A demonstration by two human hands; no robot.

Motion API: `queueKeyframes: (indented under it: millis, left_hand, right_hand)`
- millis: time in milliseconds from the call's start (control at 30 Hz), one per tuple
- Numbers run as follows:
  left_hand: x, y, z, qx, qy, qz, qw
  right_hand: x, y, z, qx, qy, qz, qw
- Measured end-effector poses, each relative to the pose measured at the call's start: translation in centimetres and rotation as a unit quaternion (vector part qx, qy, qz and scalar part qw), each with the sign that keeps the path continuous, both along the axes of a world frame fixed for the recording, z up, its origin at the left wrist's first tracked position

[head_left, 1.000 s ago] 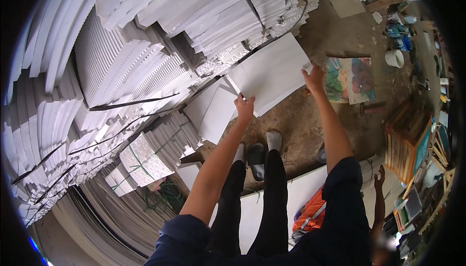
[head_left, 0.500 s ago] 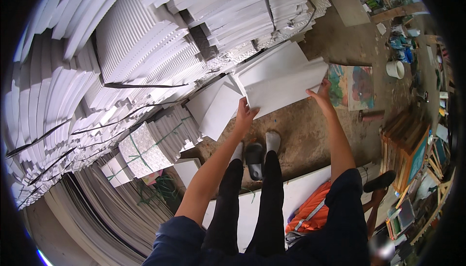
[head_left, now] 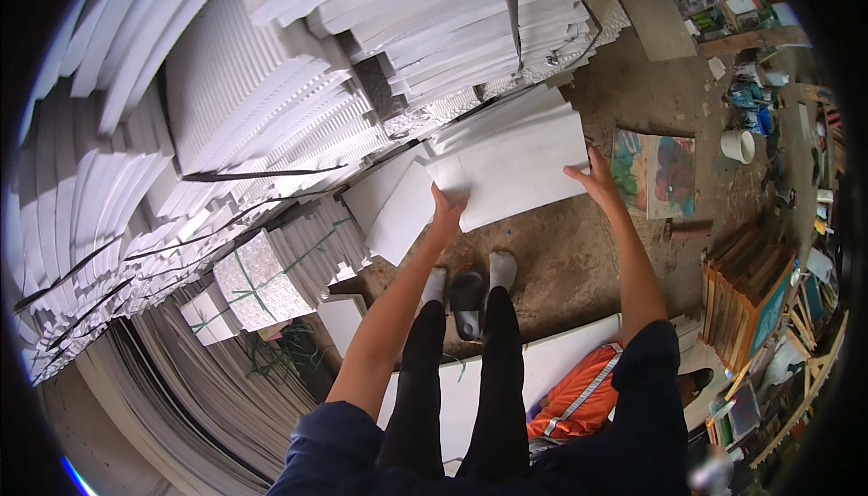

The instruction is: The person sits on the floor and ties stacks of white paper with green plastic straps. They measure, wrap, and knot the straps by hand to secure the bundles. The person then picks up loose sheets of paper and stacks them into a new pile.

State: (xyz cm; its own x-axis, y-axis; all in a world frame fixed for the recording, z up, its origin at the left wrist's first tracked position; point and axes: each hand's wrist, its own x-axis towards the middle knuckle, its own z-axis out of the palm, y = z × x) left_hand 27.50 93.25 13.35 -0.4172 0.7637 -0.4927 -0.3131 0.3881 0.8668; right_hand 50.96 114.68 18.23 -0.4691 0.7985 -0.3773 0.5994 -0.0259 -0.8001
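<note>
You've got a white sheet (head_left: 520, 169) by its near edge, one hand on each bottom corner. Your left hand (head_left: 446, 209) pinches the lower left corner, fingers wrapped over the edge, and your right hand (head_left: 592, 178) holds the lower right corner with the thumb on top. So both hands are closed on the same sheet, not spread open.

The sheet is out in front of you at arm's reach, above your feet (head_left: 470, 279), with its far edge right up against the foot of the big stack of white boards (head_left: 434, 17). I can't tell whether it's lifted clear or resting on the few loose sheets (head_left: 398, 211) under it; they overlap, so it's hard to call.

Looks to me like you're in the lift-and-pull step, getting one sheet off the pile. The next move would call for keeping both corners level and drawing it toward you without dragging the ones beneath, since a thin sheet this wide will probably flex or crack if one side leads.

The sheet itself: plain white, flat, rectangular, matte, thin compared to its width, clean edges, no visible marks. The floor (head_left: 561, 261) under it is bare dirt-brown.
</note>
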Motion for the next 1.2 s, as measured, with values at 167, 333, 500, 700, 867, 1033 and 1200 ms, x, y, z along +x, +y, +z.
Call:
queueKeyframes:
  millis: [167, 333, 500, 700, 867, 1033, 1200]
  left_hand:
    - [1.3, 1.6, 2.5, 0.01, 0.016, -0.003, 1.0]
    - [5.0, -1.6, 2.2, 0.016, 0.155, 0.001, 0.988]
    - [6.2, -1.6, 4.4, 0.026, 0.402, -0.068, 0.913]
    - [4.9, -0.7, 3.9, -0.092, 0.111, -0.017, 0.989]
    - [2.7, 2.4, -1.9, -0.179, 0.102, 0.046, 0.977]
    - [1.3, 3.2, -1.8, -0.229, 0.07, 0.08, 0.968]
    - [3.2, 2.7, 2.1, -0.144, -0.013, 0.169, 0.975]
  right_hand:
    - [0.7, -0.3, -2.7, -0.027, -0.057, -0.087, 0.994]
    - [3.3, -2.3, -4.3, -0.001, 0.086, -0.084, 0.993]
    - [3.9, -3.3, -1.1, 0.059, 0.102, -0.062, 0.991]
    - [3.5, -1.1, 0.1, 0.063, -0.025, 0.038, 0.997]
    - [0.7, 2.0, -5.1, 0.154, 0.012, 0.039, 0.987]
    - [-2.1, 3.1, -4.3, 0.05, -0.033, 0.042, 0.997]
    - [-1.3, 0.7, -0.6, 0.112, -0.003, 0.033, 0.993]
